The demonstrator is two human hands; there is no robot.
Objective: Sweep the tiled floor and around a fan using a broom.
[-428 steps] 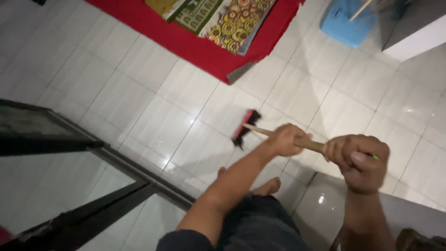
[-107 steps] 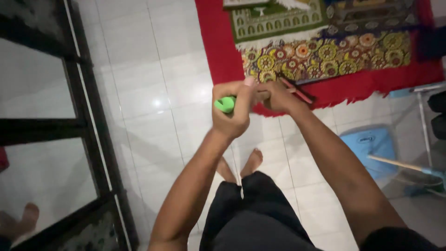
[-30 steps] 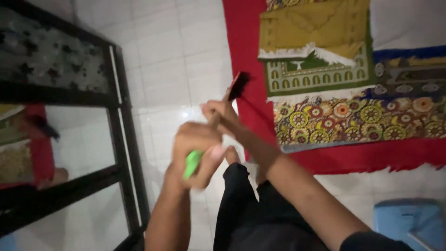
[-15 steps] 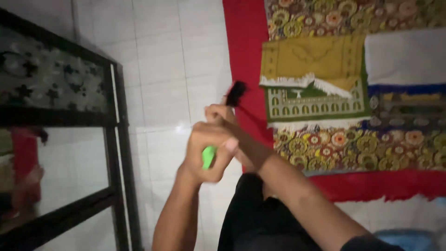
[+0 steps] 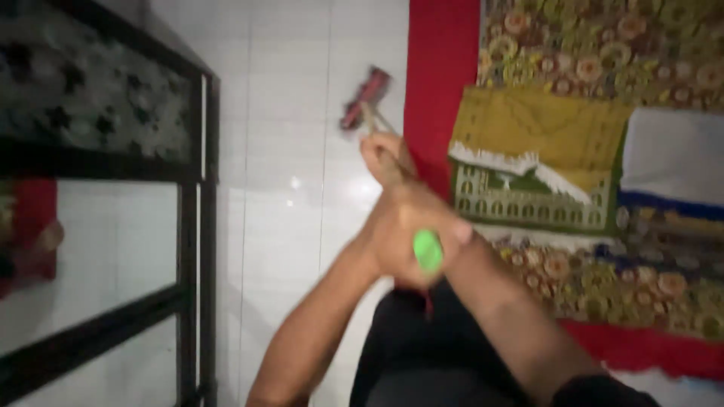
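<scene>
Both hands wrapped around one broom handle. Left hand (image 5: 403, 230) closed near the top, just below the green end cap (image 5: 427, 250); right hand (image 5: 385, 154) clamped lower down the wooden shaft, nearer the head. Broom head (image 5: 366, 98) red-backed with dark bristles, low over the white tiled floor (image 5: 286, 151), just beside the edge of the red carpet (image 5: 437, 75); contact with the tiles hard to tell through the blur.

To sweep well from this stance: keep the lower hand as the pivot and the upper hand as the lever, hold the bristles flat on the tile rather than tipped on one corner, and draw short strokes along the carpet edge without catching the fabric. Worth keeping the head clear of the dark metal frame (image 5: 204, 226) with its glass panels on the left, where a careless backswing could knock it.

No packages, labels or signs in the head view. Only patterned textiles on the red carpet: a yellow and green prayer mat (image 5: 528, 162) with white fringe, a floral mat (image 5: 603, 45) in red, gold and green, and a white cloth (image 5: 671, 158) at the right edge.
</scene>
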